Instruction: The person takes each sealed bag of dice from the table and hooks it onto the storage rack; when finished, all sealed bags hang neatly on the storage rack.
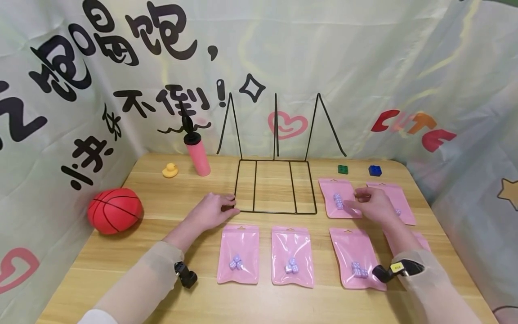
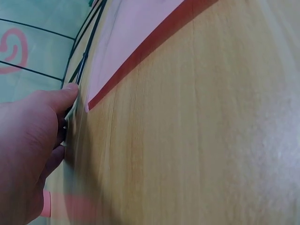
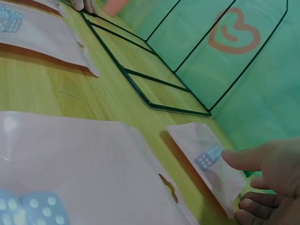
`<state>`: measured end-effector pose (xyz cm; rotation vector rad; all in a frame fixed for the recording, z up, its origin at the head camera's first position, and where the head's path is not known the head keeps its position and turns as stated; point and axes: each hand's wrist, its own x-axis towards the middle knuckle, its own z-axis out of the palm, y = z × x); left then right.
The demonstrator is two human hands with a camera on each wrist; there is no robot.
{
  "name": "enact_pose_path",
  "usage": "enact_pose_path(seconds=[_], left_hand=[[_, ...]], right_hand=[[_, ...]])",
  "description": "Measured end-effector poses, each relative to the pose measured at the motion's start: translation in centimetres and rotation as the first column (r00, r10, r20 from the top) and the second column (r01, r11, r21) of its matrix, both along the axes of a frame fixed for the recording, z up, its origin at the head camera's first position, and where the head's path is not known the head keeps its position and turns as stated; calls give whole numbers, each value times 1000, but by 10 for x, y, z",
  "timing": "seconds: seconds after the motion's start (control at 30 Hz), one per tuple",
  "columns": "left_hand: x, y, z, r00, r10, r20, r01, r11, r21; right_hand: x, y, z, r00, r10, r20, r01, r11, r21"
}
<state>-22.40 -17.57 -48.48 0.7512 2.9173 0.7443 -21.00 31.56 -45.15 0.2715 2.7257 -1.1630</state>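
Observation:
A black wire display rack [image 1: 275, 212] stands at the middle back of the table, with upright hooked wires. My left hand [image 1: 212, 210] pinches its front left corner between thumb and fingers, also seen in the left wrist view. My right hand [image 1: 374, 204] is over the back row at the right. Its thumb lies over a pink zip bag [image 1: 329, 186] holding lilac dice [image 3: 208, 158], and its other fingers [image 3: 260, 206] are at the bag's edge, with a gap to the thumb. A neighbouring pink bag [image 1: 404, 207] is partly covered by this hand.
More pink bags of dice lie in front: a left one [image 1: 238, 238], a middle one [image 1: 290, 243], a right one [image 1: 350, 245] and one under the right forearm [image 1: 421, 240]. Behind are a green block [image 1: 342, 169], blue block [image 1: 375, 170], pink pump [image 1: 198, 157], rubber duck [image 1: 170, 170] and red basketball [image 1: 115, 211].

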Motion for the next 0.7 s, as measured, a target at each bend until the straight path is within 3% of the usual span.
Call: enact_pose_path(seconds=[0.27, 0.43, 0.7], left_hand=[[1, 0, -1, 999, 27, 27, -27, 1000, 5], [1, 2, -1, 999, 28, 23, -29, 1000, 7], [0, 2, 0, 1000, 4, -16, -5, 998, -64]], right_hand=[[-9, -7, -6, 999, -32, -13, 33, 997, 67], [-14, -6, -6, 999, -43, 34, 41, 998, 48], [-13, -4, -5, 996, -55, 74, 54, 998, 9]])
